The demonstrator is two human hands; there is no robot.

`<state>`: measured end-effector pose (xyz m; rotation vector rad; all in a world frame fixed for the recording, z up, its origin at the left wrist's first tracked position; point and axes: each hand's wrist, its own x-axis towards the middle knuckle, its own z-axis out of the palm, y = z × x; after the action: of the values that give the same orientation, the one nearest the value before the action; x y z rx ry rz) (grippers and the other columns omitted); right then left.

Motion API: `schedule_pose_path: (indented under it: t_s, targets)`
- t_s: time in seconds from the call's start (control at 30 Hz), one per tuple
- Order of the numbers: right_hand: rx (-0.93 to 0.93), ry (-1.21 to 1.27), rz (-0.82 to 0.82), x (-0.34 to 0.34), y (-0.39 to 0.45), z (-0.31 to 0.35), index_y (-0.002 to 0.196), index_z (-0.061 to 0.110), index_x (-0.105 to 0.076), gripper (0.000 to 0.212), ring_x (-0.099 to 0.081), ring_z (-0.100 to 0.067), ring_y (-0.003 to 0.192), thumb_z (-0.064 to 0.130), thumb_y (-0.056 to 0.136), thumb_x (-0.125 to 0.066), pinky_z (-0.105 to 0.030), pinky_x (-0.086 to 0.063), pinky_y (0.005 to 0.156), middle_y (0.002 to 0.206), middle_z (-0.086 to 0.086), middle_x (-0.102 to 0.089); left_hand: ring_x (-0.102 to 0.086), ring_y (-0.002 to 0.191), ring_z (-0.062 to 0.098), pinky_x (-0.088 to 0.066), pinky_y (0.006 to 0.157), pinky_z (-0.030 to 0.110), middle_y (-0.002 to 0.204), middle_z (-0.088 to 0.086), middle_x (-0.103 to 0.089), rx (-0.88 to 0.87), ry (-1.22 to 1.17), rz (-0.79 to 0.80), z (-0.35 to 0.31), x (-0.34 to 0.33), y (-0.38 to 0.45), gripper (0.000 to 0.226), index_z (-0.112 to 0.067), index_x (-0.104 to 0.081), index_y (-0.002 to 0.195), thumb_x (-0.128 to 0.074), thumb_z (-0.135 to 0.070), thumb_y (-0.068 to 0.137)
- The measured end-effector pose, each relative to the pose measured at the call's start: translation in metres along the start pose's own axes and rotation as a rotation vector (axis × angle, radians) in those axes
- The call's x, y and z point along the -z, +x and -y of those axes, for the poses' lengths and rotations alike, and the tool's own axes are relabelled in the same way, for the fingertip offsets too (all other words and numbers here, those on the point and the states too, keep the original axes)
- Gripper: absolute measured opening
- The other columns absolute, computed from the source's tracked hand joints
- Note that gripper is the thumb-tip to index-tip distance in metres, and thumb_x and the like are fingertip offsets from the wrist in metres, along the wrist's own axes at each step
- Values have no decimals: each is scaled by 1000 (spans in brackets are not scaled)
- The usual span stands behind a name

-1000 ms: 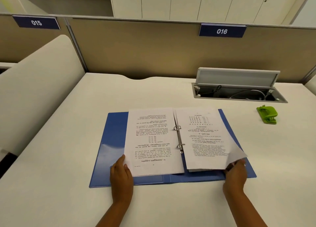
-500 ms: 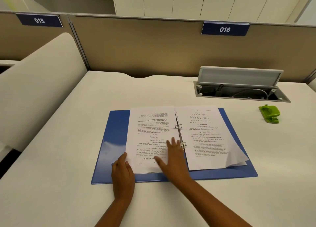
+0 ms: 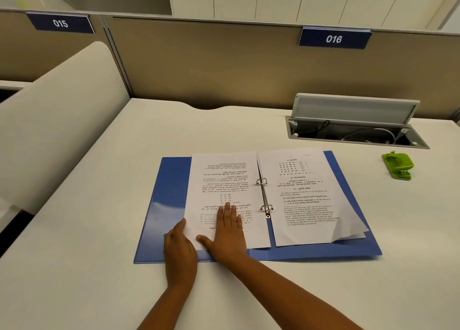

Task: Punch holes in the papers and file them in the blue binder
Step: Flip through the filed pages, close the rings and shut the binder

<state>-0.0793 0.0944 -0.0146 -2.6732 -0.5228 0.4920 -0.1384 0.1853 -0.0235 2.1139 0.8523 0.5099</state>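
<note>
Desk [image 3: 99, 280] bears blue binder [image 3: 169, 192]; both hands' palms press unseen.

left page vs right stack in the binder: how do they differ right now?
The left page lies flat under both hands, left hand and right hand; the right stack is untouched. Its near right corner curls up with sheets fanned; the left page shows no curl. Both are printed sheets on the rings of the blue binder.
</note>
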Motion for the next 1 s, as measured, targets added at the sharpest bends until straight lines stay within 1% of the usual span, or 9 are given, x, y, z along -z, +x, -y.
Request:
schedule_pose_path:
  t_s: [0.07,0.17,0.4,0.5,0.6,0.73,0.83,0.93,1.0]
  targets:
    - [-8,-6,6,-1,1,0,141,8,21,135,27,-24,137,81,29,36,-33,21,105,152,-12,23,-56,106,39,-47,91,47,119,25,-59,-7,14,-1,-1,0,0,36,3,-52,122,-50,2,86]
    - [-8,4,8,-1,2,0,141,7,20,133,31,-19,132,77,31,40,-32,21,105,152,-11,23,-58,104,39,-48,88,46,116,26,-60,-12,12,1,0,0,0,36,4,-53,121,-51,5,84]
    - [14,86,11,5,1,-1,144,8,12,132,19,-24,141,76,35,43,-30,19,107,154,-10,17,-57,103,38,-48,87,44,114,25,-61,3,3,21,-6,4,0,34,4,-54,119,-54,-4,86]
    - [11,166,35,10,2,-3,145,11,11,135,18,-21,142,80,33,39,-28,19,106,155,-7,16,-59,101,40,-50,84,46,111,24,-64,-11,14,44,-6,6,-1,36,3,-59,114,-63,-11,81]
    - [18,226,63,13,3,-5,145,12,8,138,18,-20,142,84,30,35,-28,18,106,155,-6,14,-57,105,40,-48,88,46,114,23,-63,35,-41,91,-15,11,6,41,2,-58,115,-67,-15,78]
    - [17,261,79,19,2,-6,146,14,4,143,14,-19,143,88,27,31,-30,14,111,156,-4,10,-47,122,38,-35,104,43,134,19,-49,240,-272,234,-50,18,17,46,2,-44,129,-55,-15,87]
    - [34,272,84,23,-1,-7,146,15,0,141,13,-18,143,89,29,28,-31,12,112,156,-3,6,-52,114,38,-40,101,42,127,21,-55,218,-168,318,-55,20,24,38,3,-52,121,-50,-19,91]
    - [37,345,94,33,-8,-5,147,17,-4,124,10,-18,144,87,47,17,-32,9,113,157,-2,1,-58,99,36,-46,97,46,113,21,-64,235,-108,293,-58,24,28,33,1,-61,106,-56,-26,88]
    - [17,451,91,40,-15,-1,146,21,-6,89,2,-17,144,74,75,-10,-34,3,115,157,0,-4,-58,90,32,-48,93,47,105,19,-66,231,-92,287,-60,25,31,28,-4,-61,95,-59,-30,85]
